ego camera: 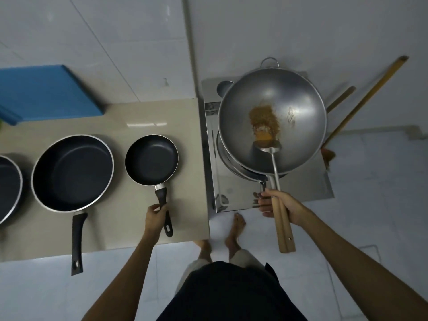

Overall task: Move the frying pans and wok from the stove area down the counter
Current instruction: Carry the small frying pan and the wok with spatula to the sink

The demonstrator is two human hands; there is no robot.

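Note:
A large steel wok (298, 107) sits over the stove (234, 193) at the right, with brown food and a metal spatula (268, 144) inside it. My right hand (278, 202) grips the wooden handles of the wok and spatula together. On the beige counter (185, 117) stands a small black frying pan (151, 159); my left hand (156, 216) holds its black handle. Left of it lies a larger black frying pan (73, 172), handle toward me. A third dark pan (8, 184) is cut off by the left edge.
A blue board (46, 91) lies at the counter's back left. Wooden sticks (366, 98) lean against the wall right of the stove. Another dark pan rim (245, 172) shows beneath the wok. My bare feet (234, 232) stand on the white floor below the counter edge.

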